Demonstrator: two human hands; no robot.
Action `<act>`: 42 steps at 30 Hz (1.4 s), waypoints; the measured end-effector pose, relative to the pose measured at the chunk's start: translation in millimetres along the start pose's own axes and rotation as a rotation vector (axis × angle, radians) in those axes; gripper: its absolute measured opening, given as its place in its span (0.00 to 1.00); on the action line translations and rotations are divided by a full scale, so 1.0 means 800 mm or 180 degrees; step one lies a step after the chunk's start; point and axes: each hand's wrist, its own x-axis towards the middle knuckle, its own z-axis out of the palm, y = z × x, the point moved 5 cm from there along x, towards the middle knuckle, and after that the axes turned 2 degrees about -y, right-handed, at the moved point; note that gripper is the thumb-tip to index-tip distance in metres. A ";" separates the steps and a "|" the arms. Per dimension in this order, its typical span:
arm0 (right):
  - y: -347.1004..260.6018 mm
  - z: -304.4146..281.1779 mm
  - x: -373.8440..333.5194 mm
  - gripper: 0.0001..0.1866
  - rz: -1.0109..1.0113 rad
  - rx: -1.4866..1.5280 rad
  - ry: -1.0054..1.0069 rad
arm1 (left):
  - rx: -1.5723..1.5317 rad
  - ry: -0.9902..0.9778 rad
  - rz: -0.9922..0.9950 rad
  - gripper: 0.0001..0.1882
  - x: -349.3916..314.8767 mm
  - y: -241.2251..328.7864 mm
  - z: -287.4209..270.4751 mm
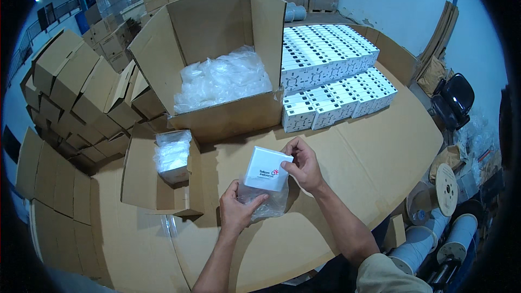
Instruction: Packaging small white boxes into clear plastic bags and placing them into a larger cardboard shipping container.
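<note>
My right hand (304, 165) pinches the upper right corner of a small white square box (262, 168) with a printed mark on its face. Below it, a clear plastic bag (271, 204) covers the box's lower end. My left hand (239, 206) grips that bag at its left side, thumb on top. To the left stands an open small cardboard carton (195, 187), holding several plastic-wrapped white packs (173, 154) at its far end. Behind it, a large open cardboard box (228, 120) contains a heap of clear plastic bags (222, 80).
Stacked rows of white patterned boxes (331, 57) stand at the far right of the cardboard-covered table (369, 168). Many brown cartons (76, 87) are piled at the left. Cable spools (446, 190) and a black chair (455, 97) are beyond the table's right edge.
</note>
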 end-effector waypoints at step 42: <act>0.035 0.026 -0.010 0.17 0.1327 -0.0080 -0.0326 | -0.0556 0.0843 -0.0016 0.18 0.005 -0.007 -0.016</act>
